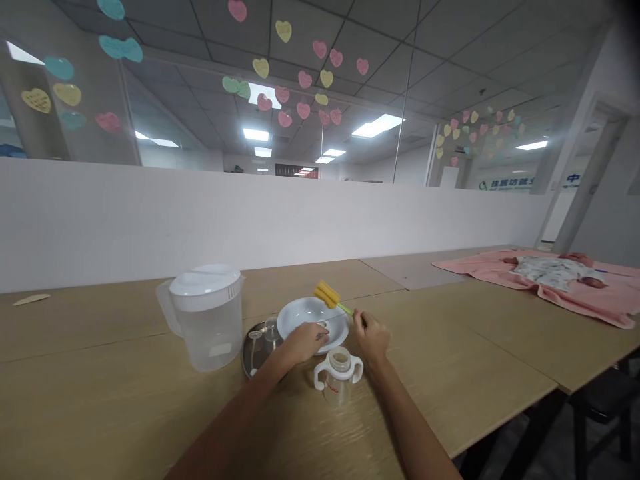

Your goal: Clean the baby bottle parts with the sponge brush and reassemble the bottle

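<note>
My right hand (373, 335) is closed around the green handle of a bottle brush, whose yellow sponge head (327, 294) is raised over the far right rim of a white bowl (290, 320). My left hand (305, 342) reaches over the bowl's near side, fingers bent together by a small pale item whose shape is unclear. Between my forearms stands an upright clear bottle (338, 387) with a white two-handled collar and an open top. Left of the bowl, a round metal tray (247, 357) holds a clear cap (271, 329) and a straw piece (254, 347).
A lidded translucent pitcher (213, 327) stands left of the tray. On the far right a pink cloth (555, 303) carries a baby-like figure (545, 270) in patterned clothing. A flat oval piece (32, 300) lies far left. A white wall (250, 220) borders the wooden table (450, 347); a dark stool (607, 393) stands lower right.
</note>
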{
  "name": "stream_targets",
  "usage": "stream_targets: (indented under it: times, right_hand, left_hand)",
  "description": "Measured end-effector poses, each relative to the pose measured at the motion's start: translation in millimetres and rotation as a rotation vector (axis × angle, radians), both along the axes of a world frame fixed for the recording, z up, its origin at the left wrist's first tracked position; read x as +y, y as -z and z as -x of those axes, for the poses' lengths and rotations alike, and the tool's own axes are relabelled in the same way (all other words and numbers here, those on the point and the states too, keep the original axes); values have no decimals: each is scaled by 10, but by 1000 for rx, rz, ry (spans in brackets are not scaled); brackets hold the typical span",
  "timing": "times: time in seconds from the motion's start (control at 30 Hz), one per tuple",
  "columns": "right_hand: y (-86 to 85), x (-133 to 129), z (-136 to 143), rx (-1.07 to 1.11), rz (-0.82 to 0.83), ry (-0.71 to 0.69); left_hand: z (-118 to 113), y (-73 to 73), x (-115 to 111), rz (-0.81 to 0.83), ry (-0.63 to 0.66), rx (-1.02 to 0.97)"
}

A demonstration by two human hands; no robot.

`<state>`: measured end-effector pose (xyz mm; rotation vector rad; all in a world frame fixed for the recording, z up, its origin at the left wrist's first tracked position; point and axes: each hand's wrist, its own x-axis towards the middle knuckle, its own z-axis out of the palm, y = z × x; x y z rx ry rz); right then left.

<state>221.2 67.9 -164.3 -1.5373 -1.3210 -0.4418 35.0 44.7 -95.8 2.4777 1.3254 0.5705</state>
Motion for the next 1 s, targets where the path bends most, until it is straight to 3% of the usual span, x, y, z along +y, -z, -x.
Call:
stream_targets:
  times: [0.13,0.27,0.47,0.7,0.8,0.9,1.0]
  right_hand:
    - [-4,-2,-8,23,6,-28]
    - [5,-21,-28,88,-5,-30]
    - [104,-8,-68,-11,37,-89]
    - [131,47,-109,25,126,86]
    - [144,36,-113,-44,129,28]
    - [172,18,-105,-105,105,-38]
    - [178,11,-113,-69,79,-26]
  left_hand:
    - [4,64,95,14,-143,-120]
    - [134,-95,163,71,-189,-309]
    - [249,-353,75,142,-140,-625]
    - [176,-549,-167,293,7,-922]
    - [195,-646,-231,120,-55,-783]
    - [271,-715,-253,-211,-252,-352]
    - [394,-743,-241,-315,-397,86]
